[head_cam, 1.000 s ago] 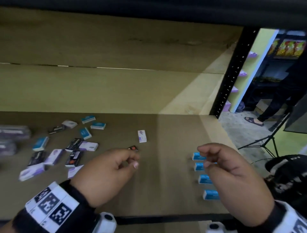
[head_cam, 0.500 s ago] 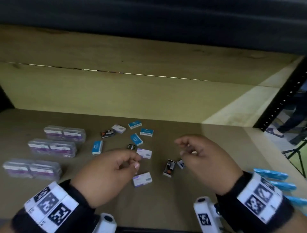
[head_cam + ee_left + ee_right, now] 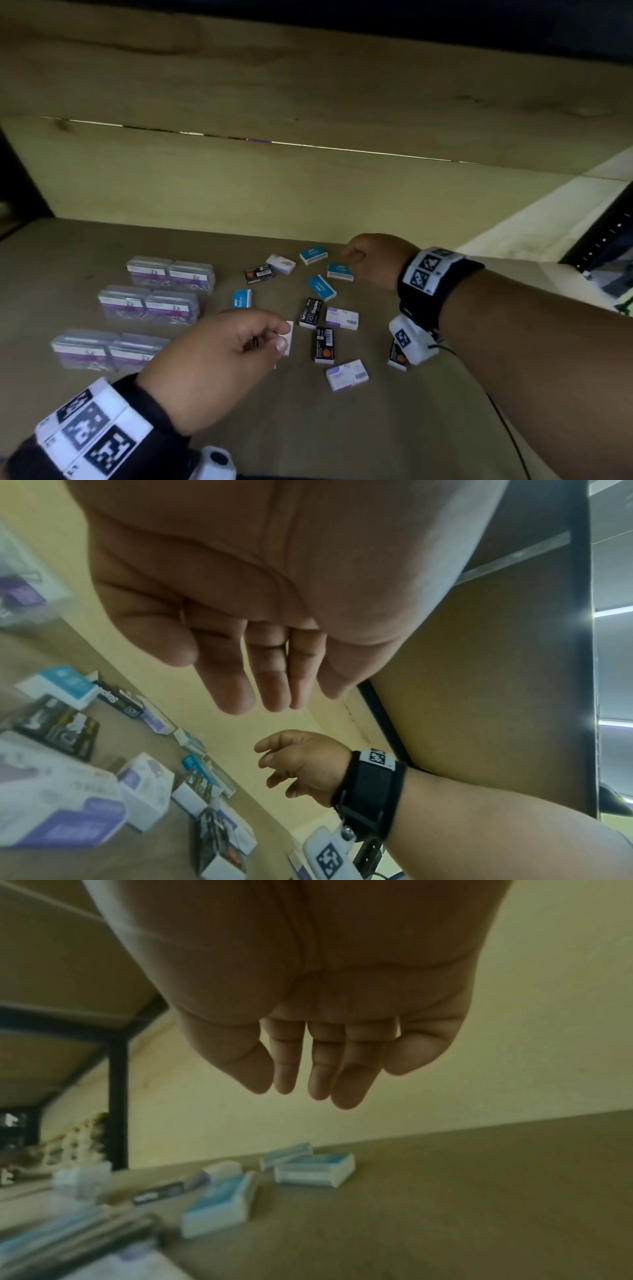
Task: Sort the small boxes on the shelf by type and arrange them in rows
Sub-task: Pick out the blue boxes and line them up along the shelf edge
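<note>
Our left hand (image 3: 219,346) hovers nearest, fingers loosely curled, holding nothing. Mixed small boxes (image 3: 317,317) lie scattered mid-shelf (image 3: 342,428), clear packs (image 3: 147,305) rowed at left. Farther back, our right hand (image 3: 373,260), relaxed and empty, reaches beside a blue box (image 3: 339,271), likely next for sorting.

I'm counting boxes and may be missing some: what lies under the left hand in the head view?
Under the left hand a white box shows only its right edge, past the fingertips. The rest of it, and anything else beneath the palm, is covered.
</note>
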